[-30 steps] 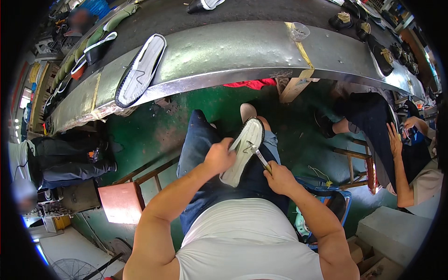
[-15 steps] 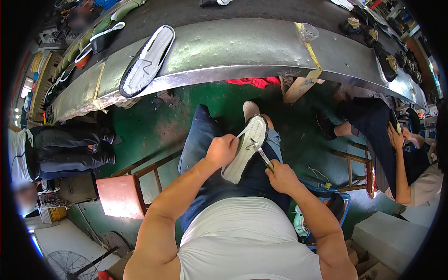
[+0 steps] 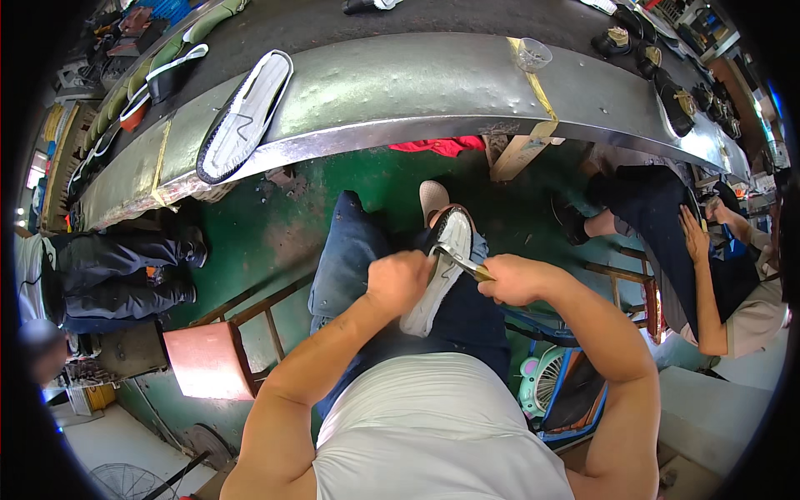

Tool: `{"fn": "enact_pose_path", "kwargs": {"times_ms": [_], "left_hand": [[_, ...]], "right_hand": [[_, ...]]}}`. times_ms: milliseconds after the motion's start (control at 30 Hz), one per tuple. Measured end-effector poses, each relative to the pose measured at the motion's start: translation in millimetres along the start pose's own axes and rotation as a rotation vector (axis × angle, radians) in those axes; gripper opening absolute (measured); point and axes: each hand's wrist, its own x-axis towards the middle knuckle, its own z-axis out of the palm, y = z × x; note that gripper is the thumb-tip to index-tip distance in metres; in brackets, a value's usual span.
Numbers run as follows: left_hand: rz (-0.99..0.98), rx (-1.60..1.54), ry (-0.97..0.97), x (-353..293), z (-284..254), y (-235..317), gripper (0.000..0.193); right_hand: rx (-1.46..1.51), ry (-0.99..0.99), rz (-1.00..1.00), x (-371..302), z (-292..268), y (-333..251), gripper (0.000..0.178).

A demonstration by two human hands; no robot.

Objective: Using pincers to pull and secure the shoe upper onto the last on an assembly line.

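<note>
On my thighs lies a shoe [image 3: 425, 302], its pale sole side up and a dark stitched edge round the toe. My left hand [image 3: 400, 281] is closed at the shoe's left edge; its fingertips hide what they pinch there. In my right hand [image 3: 510, 280] is a metal hand tool [image 3: 463, 263] that looks like pincers, with a yellowish handle. The tool's head lies across the upper part of the sole, near my left fingers. The exact contact of its tip is too small to tell.
A metal-edged bench [image 3: 400, 83] runs across in front, bearing a similar shoe [image 3: 242, 121], a clear cup [image 3: 534, 55] and more shoes at both ends. A pink-topped stool [image 3: 207, 360] stands left, a mint-green fan [image 3: 540, 379] right. Another person [image 3: 708, 275] works at the right.
My right hand has risen and turned, its elbow swinging outward, and the tool now lies flatter across the sole. My left hand has moved slightly downward in closer to the tool. The view has shifted a little.
</note>
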Motion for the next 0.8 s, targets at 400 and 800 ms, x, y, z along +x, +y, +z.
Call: {"fn": "enact_pose_path", "kwargs": {"times_ms": [400,800], "left_hand": [[-0.419,-1.558,-0.251,26,66,-57,0.075],[-0.554,-1.296,-0.236,38,55,-25,0.061]], "right_hand": [[0.438,0.538,-0.082,49,112,-1,0.033],[1.514,-0.309,-0.233,31,96,75,0.038]]}}
